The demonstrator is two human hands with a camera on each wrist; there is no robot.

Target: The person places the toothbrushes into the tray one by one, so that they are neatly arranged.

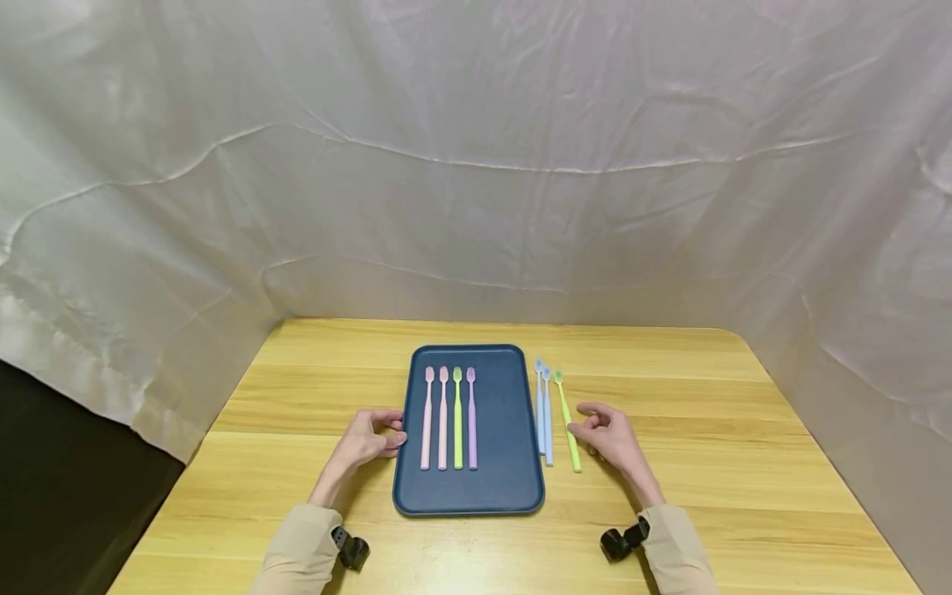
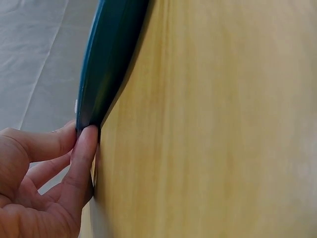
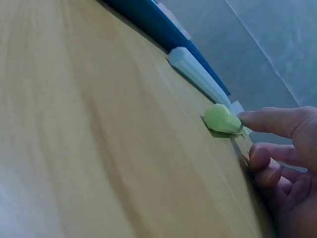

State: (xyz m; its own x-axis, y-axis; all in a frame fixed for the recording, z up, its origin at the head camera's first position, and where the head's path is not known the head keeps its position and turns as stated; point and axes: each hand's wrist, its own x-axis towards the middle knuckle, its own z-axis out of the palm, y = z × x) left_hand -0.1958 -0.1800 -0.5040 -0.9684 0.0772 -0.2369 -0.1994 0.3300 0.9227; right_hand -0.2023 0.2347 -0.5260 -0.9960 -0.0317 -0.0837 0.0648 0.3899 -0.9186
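A dark blue tray (image 1: 507, 430) lies on the table. On it, side by side, are two pink toothbrushes (image 1: 443, 421), a yellow-green toothbrush (image 1: 458, 421) and a purple toothbrush (image 1: 472, 421). My left hand (image 1: 372, 435) pinches the tray's left edge, thumb and fingers meeting at the rim (image 2: 106, 64). To the tray's right, two light blue toothbrushes (image 1: 548, 421) lie close together. Beside them a green toothbrush (image 1: 567, 421) rests slightly slanted on the table. One digit of my right hand (image 1: 610, 436) touches this green brush from the right; the other fingers are bent and apart from it.
The wooden table (image 1: 744, 463) extends on both sides of the tray. Pale cloth (image 1: 476, 207) hangs behind the table and along its sides. A dark area (image 1: 67, 487) shows at the lower left. Black wrist cameras (image 1: 351, 549) sit at both sleeves.
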